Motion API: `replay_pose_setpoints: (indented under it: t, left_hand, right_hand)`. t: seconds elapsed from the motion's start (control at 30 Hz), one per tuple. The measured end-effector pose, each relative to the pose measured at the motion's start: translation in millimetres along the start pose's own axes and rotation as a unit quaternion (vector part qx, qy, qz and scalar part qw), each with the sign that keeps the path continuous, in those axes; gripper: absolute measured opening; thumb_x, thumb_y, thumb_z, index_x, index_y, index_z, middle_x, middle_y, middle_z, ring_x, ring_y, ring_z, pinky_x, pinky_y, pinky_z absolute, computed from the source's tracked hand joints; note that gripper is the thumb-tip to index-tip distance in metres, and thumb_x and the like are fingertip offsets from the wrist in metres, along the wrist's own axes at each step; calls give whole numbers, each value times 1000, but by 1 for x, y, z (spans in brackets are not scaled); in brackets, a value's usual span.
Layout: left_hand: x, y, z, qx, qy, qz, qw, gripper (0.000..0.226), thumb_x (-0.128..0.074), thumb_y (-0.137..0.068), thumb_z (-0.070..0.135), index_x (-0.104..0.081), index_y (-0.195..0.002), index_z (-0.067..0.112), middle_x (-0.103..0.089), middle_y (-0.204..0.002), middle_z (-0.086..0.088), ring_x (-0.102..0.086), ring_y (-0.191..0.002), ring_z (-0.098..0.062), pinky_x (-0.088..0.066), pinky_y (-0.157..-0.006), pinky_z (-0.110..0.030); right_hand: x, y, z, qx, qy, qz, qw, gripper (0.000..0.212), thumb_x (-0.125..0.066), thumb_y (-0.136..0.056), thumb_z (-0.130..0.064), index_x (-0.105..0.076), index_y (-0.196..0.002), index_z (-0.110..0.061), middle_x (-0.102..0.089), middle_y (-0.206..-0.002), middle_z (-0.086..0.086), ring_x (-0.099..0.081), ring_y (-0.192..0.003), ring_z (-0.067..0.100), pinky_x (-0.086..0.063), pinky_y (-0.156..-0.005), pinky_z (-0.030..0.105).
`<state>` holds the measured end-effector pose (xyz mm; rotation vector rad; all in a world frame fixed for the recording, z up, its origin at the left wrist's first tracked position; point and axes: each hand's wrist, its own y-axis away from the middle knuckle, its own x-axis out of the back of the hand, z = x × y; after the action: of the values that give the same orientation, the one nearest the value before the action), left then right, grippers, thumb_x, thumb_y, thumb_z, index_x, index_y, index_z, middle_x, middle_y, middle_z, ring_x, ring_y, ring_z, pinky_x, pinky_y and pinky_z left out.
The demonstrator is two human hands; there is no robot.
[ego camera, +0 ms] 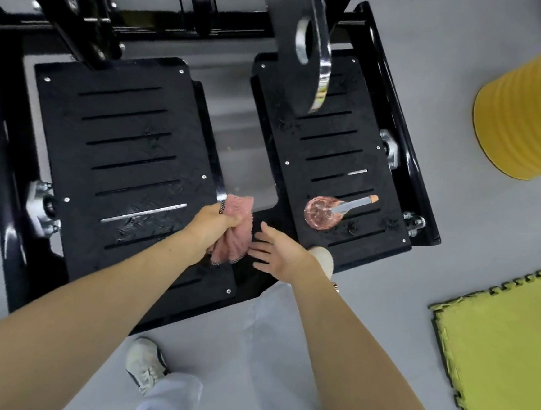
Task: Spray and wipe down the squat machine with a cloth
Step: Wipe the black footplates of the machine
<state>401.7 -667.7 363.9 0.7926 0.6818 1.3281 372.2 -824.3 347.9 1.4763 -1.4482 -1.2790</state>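
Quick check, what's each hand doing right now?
Left hand: grips the pink cloth.
Right hand: open, fingers spread, holding nothing.

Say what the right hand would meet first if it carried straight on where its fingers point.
Most likely the pink cloth gripped by the left hand: the open right hand aims its fingers leftward at the cloth's hanging part, close by. Depth is unclear from above.
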Motion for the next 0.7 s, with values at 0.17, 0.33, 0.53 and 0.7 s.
replay_pose_setpoints:
  t: [0.17,0.33,0.53,0.7]
  left_hand:
    - [46,22,-15,7,218,35,975,15,-54,-95,12,-63,-106,15,-69,-87,-2,-65,-80,-18,-51,-72,-30]
    - [110,45,-22,12,347,66,935,15,-50,-98,18,-61,-108,15,-67,-100,-4,-64,-92,-21,-50,-77,-35]
    - [188,72,-29,11,388,7,921,33,-52,-97,25,-58,-125,7,-63,-123,-12,-61,-113,-27,-44,-102,-44]
    - [225,76,-14,-42,422,-32,905,38,-46,-99,22,-55,-125,-3,-62,-124,-19,-60,-113,-31,-48,-95,-41]
  right_hand:
    - [-78,-1,7,80,32,-44,995,42,-59,-92,-38,-62,-122,-10,-67,-118,10,-63,-111,24,-50,-97,40]
    - [-125,3,17,61,119,-37,990,32,-60,-93,-27,-61,-119,-7,-67,-117,11,-63,-107,24,-52,-88,36]
    - [-189,31,-19,-27,348,-111,931,51,-64,-82,-51,-62,-120,-17,-63,-124,2,-58,-115,19,-38,-106,43]
    - [-256,42,-55,93,417,-51,902,65,-77,-74,-42,-55,-130,-16,-58,-131,-3,-49,-124,15,-32,-99,33]
